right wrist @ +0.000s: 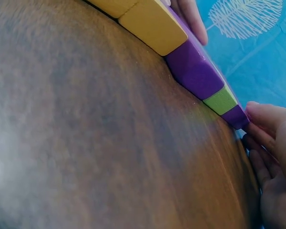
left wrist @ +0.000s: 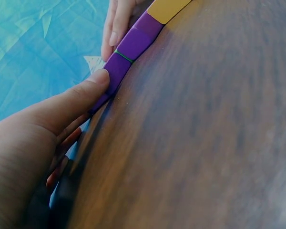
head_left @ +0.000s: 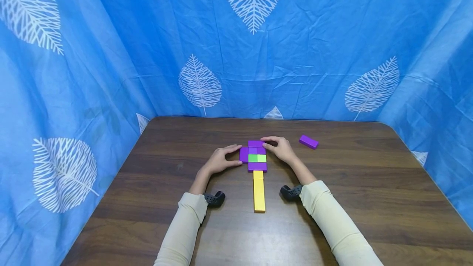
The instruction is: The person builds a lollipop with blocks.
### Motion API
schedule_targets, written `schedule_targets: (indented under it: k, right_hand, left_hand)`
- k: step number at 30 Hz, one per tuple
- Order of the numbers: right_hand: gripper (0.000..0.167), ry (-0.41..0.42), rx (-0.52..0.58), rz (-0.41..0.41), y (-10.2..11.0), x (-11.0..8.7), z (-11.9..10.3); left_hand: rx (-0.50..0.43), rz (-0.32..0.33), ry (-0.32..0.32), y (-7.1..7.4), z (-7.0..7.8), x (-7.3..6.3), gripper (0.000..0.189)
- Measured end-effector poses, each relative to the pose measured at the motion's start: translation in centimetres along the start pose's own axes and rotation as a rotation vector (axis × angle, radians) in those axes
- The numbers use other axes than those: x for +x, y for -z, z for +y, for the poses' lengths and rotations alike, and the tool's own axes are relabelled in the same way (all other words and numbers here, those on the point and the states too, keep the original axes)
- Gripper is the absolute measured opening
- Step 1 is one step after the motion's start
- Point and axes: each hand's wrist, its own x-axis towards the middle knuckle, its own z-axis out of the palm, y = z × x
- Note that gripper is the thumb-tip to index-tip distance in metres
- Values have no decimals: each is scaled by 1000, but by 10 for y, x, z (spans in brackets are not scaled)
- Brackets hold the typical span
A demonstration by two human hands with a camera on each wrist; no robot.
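A flat arrangement of coloured blocks lies on the table. My left hand (head_left: pixel 218 160) holds an upright-running purple block (head_left: pixel 244 155) at the arrangement's left side, thumb at its near end and fingers at its far end. My right hand (head_left: pixel 282 150) has thumb and index finger at the right corner of the far purple block (head_left: pixel 256 143). Between the far and near purple blocks sit small purple squares (head_left: pixel 256 150), a green block (head_left: pixel 253 158) and a lime block (head_left: pixel 261 158). A yellow strip (head_left: pixel 259 194) extends toward me from the near purple block (head_left: pixel 257 166).
A loose purple block (head_left: pixel 308 142) lies to the right, beyond my right hand. The brown wooden table (head_left: pixel 148 200) ends at a blue leaf-patterned curtain (head_left: pixel 314 44). Black wrist devices (head_left: pixel 290 192) sit inside both cuffs, either side of the yellow strip.
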Motion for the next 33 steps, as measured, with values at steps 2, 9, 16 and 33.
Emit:
schedule_targets:
  k: [2, 9, 16, 33]
  right_hand:
    - [25, 3, 16, 6, 0, -1, 0]
    - [27, 54, 85, 37, 3, -9, 4]
    - [33, 107, 104, 62, 17, -22, 5]
    - [37, 5, 66, 393, 82, -50, 46]
  left_hand:
    - [4, -2, 0, 0, 0, 0, 65]
    - [7, -10, -6, -2, -1, -1, 67]
    - [7, 2, -12, -1, -1, -1, 66]
    - [6, -3, -18, 0, -2, -1, 66]
